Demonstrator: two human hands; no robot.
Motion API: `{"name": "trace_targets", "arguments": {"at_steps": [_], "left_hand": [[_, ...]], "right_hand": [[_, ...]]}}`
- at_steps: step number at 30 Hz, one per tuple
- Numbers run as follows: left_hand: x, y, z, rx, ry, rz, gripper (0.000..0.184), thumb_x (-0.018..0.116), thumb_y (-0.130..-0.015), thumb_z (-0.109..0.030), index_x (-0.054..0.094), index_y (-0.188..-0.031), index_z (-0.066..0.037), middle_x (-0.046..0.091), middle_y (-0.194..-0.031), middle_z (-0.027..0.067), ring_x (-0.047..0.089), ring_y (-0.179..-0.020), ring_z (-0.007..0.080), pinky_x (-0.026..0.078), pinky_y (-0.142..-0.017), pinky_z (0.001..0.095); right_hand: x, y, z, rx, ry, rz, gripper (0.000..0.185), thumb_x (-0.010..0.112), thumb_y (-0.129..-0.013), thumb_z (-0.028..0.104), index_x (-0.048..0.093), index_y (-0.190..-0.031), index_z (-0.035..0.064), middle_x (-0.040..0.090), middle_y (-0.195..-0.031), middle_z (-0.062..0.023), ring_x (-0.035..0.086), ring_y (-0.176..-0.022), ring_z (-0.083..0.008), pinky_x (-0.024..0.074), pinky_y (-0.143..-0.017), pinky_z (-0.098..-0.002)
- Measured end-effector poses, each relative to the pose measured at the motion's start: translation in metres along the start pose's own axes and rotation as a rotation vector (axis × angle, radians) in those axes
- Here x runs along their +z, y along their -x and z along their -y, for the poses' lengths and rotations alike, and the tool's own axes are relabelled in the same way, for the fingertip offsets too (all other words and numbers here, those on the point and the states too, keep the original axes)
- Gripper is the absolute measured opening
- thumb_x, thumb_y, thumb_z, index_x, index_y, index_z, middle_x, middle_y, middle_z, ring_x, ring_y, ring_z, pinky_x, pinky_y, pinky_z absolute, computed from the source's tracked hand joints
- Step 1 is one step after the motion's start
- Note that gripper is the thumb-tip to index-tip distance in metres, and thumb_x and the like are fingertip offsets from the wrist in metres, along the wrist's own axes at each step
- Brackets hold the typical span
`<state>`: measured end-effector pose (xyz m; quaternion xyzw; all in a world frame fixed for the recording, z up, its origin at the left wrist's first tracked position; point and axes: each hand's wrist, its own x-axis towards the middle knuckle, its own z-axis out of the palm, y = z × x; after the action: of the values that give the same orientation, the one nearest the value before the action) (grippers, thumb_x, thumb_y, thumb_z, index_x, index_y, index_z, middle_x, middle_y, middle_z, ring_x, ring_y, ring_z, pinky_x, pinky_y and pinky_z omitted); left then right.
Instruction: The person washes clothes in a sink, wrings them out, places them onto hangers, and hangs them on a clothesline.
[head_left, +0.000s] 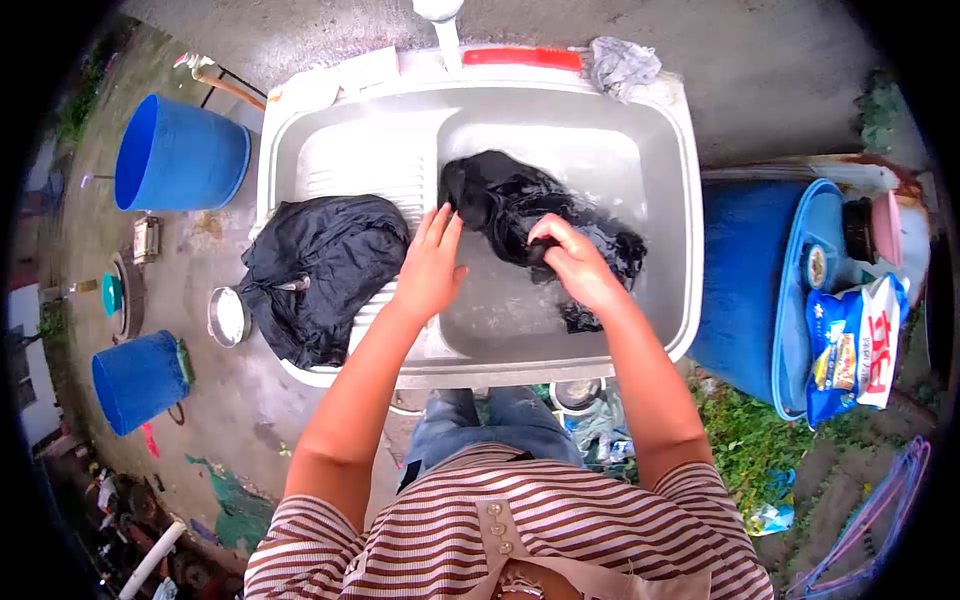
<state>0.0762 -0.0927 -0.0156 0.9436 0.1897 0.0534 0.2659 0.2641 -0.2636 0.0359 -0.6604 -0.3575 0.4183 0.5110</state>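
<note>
Wet black cloth (510,195) lies in the right basin of the white sink (690,250), partly in water. My right hand (570,255) pinches a fold of it near the middle. My left hand (433,262) rests with fingers stretched out at the divider between the washboard side and the basin, its fingertips beside the cloth's left edge. A second black garment (330,265) is heaped over the ribbed washboard (365,160), left of my left hand, and hangs over the sink's left edge.
Along the sink's back rim are a red strip (522,58), a grey rag (624,66) and a white tap (446,30). A blue barrel (745,290) with a detergent bag (850,345) stands right. Blue buckets (190,155) (145,380) and a metal bowl (229,317) are left.
</note>
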Motion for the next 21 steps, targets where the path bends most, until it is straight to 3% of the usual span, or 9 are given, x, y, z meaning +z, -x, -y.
{"name": "trace_targets", "arguments": {"at_steps": [4,6,7,9,10,13,17,19,21], "left_hand": [[0.009,-0.053,-0.023,0.046,0.165,-0.228,0.069,0.073,-0.078,-0.007,0.043,-0.14,-0.003,0.045,-0.144,0.0201,0.039,-0.135,0.0369,0.034,-0.112,0.0432],[-0.014,-0.072,-0.045,-0.197,0.896,0.343,0.056,0.074,-0.081,-0.008,0.052,-0.132,0.0,0.055,-0.136,0.0133,0.05,-0.126,0.0236,0.039,-0.107,0.0365],[-0.018,-0.075,-0.055,-0.189,0.933,0.182,0.046,0.074,-0.084,-0.008,0.058,-0.126,0.001,0.062,-0.125,0.0076,0.056,-0.113,0.0146,0.044,-0.1,0.0326],[-0.062,-0.078,-0.069,-0.237,1.006,0.178,0.048,0.074,-0.084,-0.008,0.056,-0.128,0.0,0.063,-0.125,0.0074,0.058,-0.111,0.0146,0.045,-0.099,0.031],[-0.098,-0.072,-0.085,-0.192,1.082,0.118,0.044,0.079,-0.082,-0.017,0.063,-0.12,-0.002,0.07,-0.107,0.0038,0.061,-0.097,0.0117,0.049,-0.09,0.0304],[-0.19,-0.067,-0.107,0.125,0.886,0.05,0.032,0.077,-0.083,-0.015,0.067,-0.111,-0.002,0.068,-0.097,-0.0022,0.058,-0.087,0.0081,0.048,-0.083,0.0271],[-0.278,-0.07,-0.151,0.448,0.408,-0.411,0.03,0.059,-0.08,-0.005,0.066,-0.107,0.003,0.068,-0.09,0.01,0.063,-0.087,0.0139,0.05,-0.08,0.029],[-0.302,-0.069,-0.173,0.447,0.38,-0.46,0.031,0.056,-0.081,-0.003,0.066,-0.11,0.003,0.069,-0.094,0.0073,0.063,-0.09,0.0123,0.05,-0.081,0.0275],[-0.308,-0.083,-0.165,0.378,0.713,-0.245,0.033,0.052,-0.082,0.0,0.064,-0.112,0.005,0.069,-0.101,0.0043,0.062,-0.093,0.0105,0.049,-0.083,0.0257]], "right_hand": [[-0.021,0.022,0.102,-0.195,-0.112,-0.004,0.026,0.049,-0.074,0.018,0.055,-0.092,0.0007,0.051,-0.094,-0.0062,0.049,-0.094,-0.0165,0.0362,-0.09,-0.0274],[-0.036,0.03,0.142,-0.31,-0.017,-0.08,0.03,0.052,-0.074,0.024,0.056,-0.093,0.0014,0.051,-0.094,-0.006,0.05,-0.093,-0.016,0.0368,-0.087,-0.0272],[-0.049,0.035,0.161,-0.386,0.076,-0.15,0.032,0.053,-0.074,0.027,0.056,-0.094,0.002,0.052,-0.094,-0.0057,0.05,-0.092,-0.0157,0.0372,-0.085,-0.027],[-0.079,0.054,0.202,-0.483,0.082,-0.272,0.036,0.054,-0.075,0.023,0.055,-0.103,0.0013,0.052,-0.096,-0.0052,0.051,-0.092,-0.0143,0.0402,-0.082,-0.0258],[-0.086,0.068,0.228,-0.495,0.06,-0.374,0.035,0.05,-0.077,0.014,0.054,-0.11,0.0004,0.053,-0.098,-0.006,0.051,-0.091,-0.0129,0.0407,-0.082,-0.0248],[-0.119,0.101,0.286,-0.614,0.363,-0.611,0.032,0.041,-0.086,0.003,0.054,-0.115,0.0005,0.055,-0.101,-0.0037,0.051,-0.09,-0.0094,0.04,-0.082,-0.0224],[-0.159,0.117,0.342,-0.818,0.459,-0.817,0.025,0.045,-0.097,0.01,0.057,-0.116,-0.0007,0.06,-0.103,-0.0048,0.057,-0.094,-0.0104,0.044,-0.085,-0.0223],[-0.173,0.116,0.35,-0.891,0.505,-0.905,0.025,0.047,-0.098,0.009,0.06,-0.116,-0.0028,0.063,-0.104,-0.0045,0.058,-0.094,-0.0083,0.0443,-0.085,-0.0201],[-0.197,0.111,0.329,-0.776,0.706,-1.004,0.024,0.051,-0.096,0.01,0.062,-0.114,-0.0001,0.063,-0.104,-0.0038,0.056,-0.094,-0.0091,0.0429,-0.086,-0.0216]]}}
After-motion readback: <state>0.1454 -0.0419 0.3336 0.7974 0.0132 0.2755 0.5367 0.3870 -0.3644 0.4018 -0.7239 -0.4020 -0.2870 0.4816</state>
